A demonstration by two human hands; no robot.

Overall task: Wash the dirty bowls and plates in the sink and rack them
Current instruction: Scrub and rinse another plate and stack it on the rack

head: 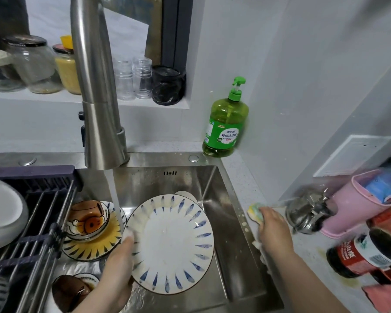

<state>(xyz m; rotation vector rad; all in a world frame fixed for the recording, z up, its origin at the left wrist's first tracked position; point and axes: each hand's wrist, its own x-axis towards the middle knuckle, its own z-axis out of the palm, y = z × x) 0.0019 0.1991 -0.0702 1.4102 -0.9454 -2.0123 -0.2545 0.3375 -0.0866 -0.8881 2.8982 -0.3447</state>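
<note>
My left hand (119, 265) grips the left rim of a white plate with blue leaf marks (174, 242), tilted over the steel sink (226, 256). Water streams from the faucet (97, 91) onto the plate's left edge. Over on the counter to the sink's right, my right hand (272, 227) holds a yellow-green sponge (255, 212). A cartoon bowl (88, 220) sits on a yellow-patterned plate (93, 245) at the sink's left. Another dirty bowl (72, 290) lies at the front left. A white dish (2, 213) stands in the dark rack (38, 224).
A green dish-soap bottle (226, 123) stands at the sink's back right corner. A metal pot (307, 213), a pink container (370, 199) and dark sauce bottles (363, 254) crowd the right counter. Jars and glasses line the window ledge (54, 96).
</note>
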